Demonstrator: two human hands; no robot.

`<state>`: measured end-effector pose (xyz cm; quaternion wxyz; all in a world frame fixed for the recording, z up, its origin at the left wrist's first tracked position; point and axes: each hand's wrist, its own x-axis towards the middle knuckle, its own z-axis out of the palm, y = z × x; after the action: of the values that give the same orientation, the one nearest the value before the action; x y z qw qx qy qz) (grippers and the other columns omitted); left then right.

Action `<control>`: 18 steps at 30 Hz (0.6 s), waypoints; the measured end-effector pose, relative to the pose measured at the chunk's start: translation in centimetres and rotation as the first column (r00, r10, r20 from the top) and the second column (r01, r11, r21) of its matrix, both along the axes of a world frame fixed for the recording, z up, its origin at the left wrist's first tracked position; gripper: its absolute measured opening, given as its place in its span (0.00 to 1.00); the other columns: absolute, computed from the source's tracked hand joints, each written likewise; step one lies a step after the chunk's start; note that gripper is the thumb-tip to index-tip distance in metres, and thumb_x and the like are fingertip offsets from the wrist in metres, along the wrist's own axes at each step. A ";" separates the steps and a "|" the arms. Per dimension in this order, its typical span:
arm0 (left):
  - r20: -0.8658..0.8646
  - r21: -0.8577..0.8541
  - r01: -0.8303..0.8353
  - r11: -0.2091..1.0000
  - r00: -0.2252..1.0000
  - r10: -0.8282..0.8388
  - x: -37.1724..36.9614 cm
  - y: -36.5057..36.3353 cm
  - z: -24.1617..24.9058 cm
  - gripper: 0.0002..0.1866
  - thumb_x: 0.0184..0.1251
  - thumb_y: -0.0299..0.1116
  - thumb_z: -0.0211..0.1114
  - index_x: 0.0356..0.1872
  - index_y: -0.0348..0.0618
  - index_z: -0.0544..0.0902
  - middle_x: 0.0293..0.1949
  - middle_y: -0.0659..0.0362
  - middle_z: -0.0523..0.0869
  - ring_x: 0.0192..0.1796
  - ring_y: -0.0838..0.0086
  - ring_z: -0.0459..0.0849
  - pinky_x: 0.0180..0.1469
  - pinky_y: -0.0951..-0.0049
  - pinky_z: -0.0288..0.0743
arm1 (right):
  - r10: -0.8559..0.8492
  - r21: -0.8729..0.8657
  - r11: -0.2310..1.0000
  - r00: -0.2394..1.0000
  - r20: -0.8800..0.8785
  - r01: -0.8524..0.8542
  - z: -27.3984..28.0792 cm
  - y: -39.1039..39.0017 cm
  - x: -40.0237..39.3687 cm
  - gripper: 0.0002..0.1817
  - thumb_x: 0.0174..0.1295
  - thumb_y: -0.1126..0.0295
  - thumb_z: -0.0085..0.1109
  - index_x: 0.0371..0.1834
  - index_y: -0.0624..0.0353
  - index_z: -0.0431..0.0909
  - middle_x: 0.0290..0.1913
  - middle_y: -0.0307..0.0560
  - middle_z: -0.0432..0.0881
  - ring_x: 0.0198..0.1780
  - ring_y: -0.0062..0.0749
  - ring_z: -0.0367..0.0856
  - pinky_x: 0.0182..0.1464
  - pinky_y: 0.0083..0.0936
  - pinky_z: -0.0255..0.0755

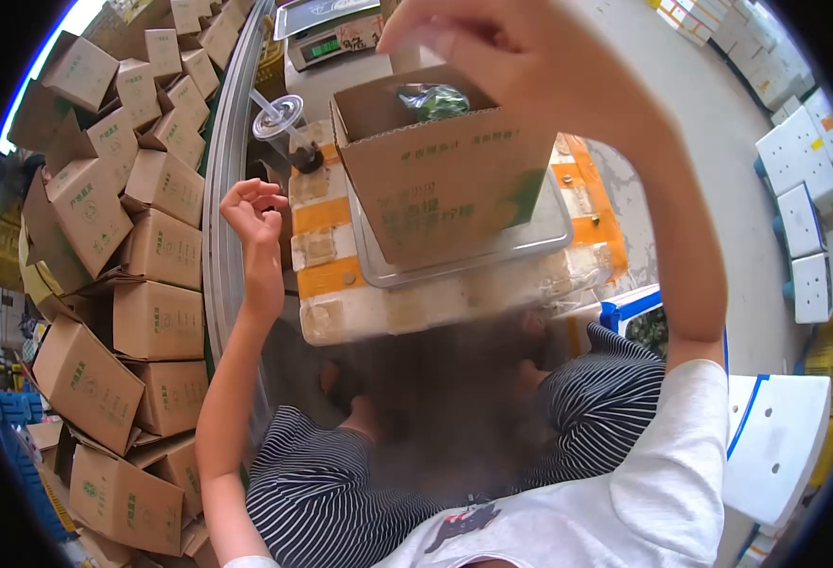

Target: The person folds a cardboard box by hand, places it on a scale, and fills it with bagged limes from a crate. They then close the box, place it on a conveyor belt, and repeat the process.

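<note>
An open cardboard box (pixel 445 194) with green print stands on a clear plastic tray (pixel 416 276). Dark green contents in a shiny clear bag (pixel 435 102) show inside it. Above the box's right side is my right hand (pixel 501 52), slightly blurred and partly cut off by the top edge; its visible fingers reach left, apart from the box, with nothing seen in them. My left hand (pixel 253 210) is raised left of the box with its fingers curled in, and I see nothing held. Beside that hand stands a clear lidded cup (pixel 288 133) with a straw and dark contents.
The tray rests on a white foam box (pixel 416 312) banded with orange tape. A digital scale (pixel 331 38) stands behind. Piled cardboard boxes (pixel 159 317) fill the left, past a metal rail (pixel 232 275). White foam boxes (pixel 776 445) line the right.
</note>
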<state>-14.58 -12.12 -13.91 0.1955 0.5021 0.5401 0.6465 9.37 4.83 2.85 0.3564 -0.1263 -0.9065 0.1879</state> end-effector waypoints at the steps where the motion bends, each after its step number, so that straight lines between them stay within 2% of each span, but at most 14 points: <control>1: 0.019 0.021 -0.011 1.000 1.000 0.011 -0.1 0.2 0.0 0.22 0.69 0.34 0.52 0.61 0.44 0.62 0.54 0.57 0.70 0.55 0.74 0.70 0.58 0.72 0.60 | 0.012 -0.069 0.998 1.000 -0.005 -0.012 0.7 -0.5 0.6 0.12 0.62 0.69 0.50 0.38 0.59 0.84 0.20 0.38 0.77 0.18 0.20 0.70 0.24 0.21 0.65; 3: 0.027 -0.012 -0.036 0.999 0.999 0.037 -0.1 0.5 -0.6 0.21 0.69 0.35 0.53 0.61 0.44 0.63 0.53 0.58 0.70 0.54 0.74 0.70 0.58 0.72 0.60 | 0.028 -0.186 0.982 0.999 -0.027 -0.033 3.4 -1.2 3.0 0.12 0.65 0.71 0.49 0.38 0.61 0.83 0.22 0.39 0.78 0.21 0.20 0.72 0.26 0.20 0.67; 5: 0.020 -0.017 -0.038 0.999 0.999 0.038 -0.2 1.2 -1.1 0.21 0.69 0.35 0.53 0.61 0.44 0.63 0.53 0.58 0.70 0.55 0.75 0.70 0.58 0.73 0.60 | -0.009 -0.160 0.987 0.992 -0.126 -0.011 3.8 -0.5 3.7 0.12 0.65 0.73 0.46 0.37 0.63 0.83 0.22 0.37 0.76 0.20 0.18 0.69 0.25 0.18 0.65; 6: 0.030 -0.020 -0.027 0.999 0.999 0.028 -0.1 1.5 -0.9 0.21 0.68 0.34 0.52 0.60 0.44 0.62 0.52 0.57 0.69 0.54 0.74 0.69 0.60 0.72 0.59 | -0.042 -0.085 0.996 0.976 -0.213 0.025 3.1 0.8 3.4 0.13 0.64 0.74 0.45 0.36 0.64 0.83 0.20 0.35 0.74 0.19 0.15 0.66 0.24 0.16 0.61; 8: 0.057 -0.028 -0.016 0.999 0.998 0.018 0.2 1.8 -0.5 0.21 0.67 0.32 0.51 0.60 0.44 0.61 0.51 0.57 0.65 0.54 0.74 0.66 0.65 0.71 0.57 | -0.061 -0.060 0.997 0.944 -0.324 0.044 3.6 1.5 3.5 0.13 0.63 0.75 0.44 0.34 0.65 0.82 0.17 0.33 0.70 0.17 0.12 0.61 0.21 0.14 0.56; 11: 0.022 0.011 -0.070 0.997 0.997 0.070 0.8 1.9 -0.1 0.21 0.68 0.35 0.52 0.59 0.43 0.63 0.51 0.59 0.69 0.54 0.75 0.69 0.60 0.73 0.58 | -0.066 -0.191 0.982 0.921 -0.384 -0.009 4.7 1.0 4.2 0.13 0.63 0.75 0.44 0.33 0.65 0.82 0.15 0.31 0.66 0.16 0.12 0.59 0.20 0.15 0.52; 13: -0.039 0.008 -0.084 0.996 0.996 0.085 1.2 1.7 0.5 0.20 0.68 0.35 0.52 0.59 0.43 0.63 0.50 0.58 0.68 0.54 0.74 0.68 0.62 0.73 0.57 | -0.069 -0.244 0.969 0.912 -0.404 -0.034 4.4 1.3 4.1 0.13 0.63 0.75 0.45 0.32 0.65 0.82 0.14 0.31 0.65 0.16 0.12 0.58 0.20 0.16 0.50; 17: -0.150 0.046 -0.085 0.995 0.984 0.091 2.0 1.7 3.6 0.18 0.67 0.34 0.51 0.56 0.41 0.64 0.49 0.57 0.64 0.52 0.72 0.65 0.61 0.69 0.58 | -0.212 -0.413 0.908 0.930 -0.299 0.075 4.3 0.6 3.4 0.12 0.64 0.76 0.44 0.33 0.63 0.82 0.15 0.31 0.67 0.17 0.12 0.60 0.21 0.15 0.53; 18: -0.199 0.053 -0.115 0.992 0.972 0.123 2.3 1.6 4.6 0.17 0.67 0.34 0.51 0.55 0.41 0.66 0.49 0.57 0.64 0.52 0.71 0.65 0.61 0.69 0.58 | -0.199 -0.450 0.890 0.948 -0.247 0.070 3.9 1.1 4.0 0.12 0.65 0.75 0.45 0.34 0.62 0.82 0.17 0.33 0.70 0.19 0.12 0.63 0.23 0.14 0.56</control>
<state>-12.27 -10.54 -9.32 0.0902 0.5357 0.5728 0.6138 13.35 5.94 6.76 0.4586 -0.2372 -0.7692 0.3766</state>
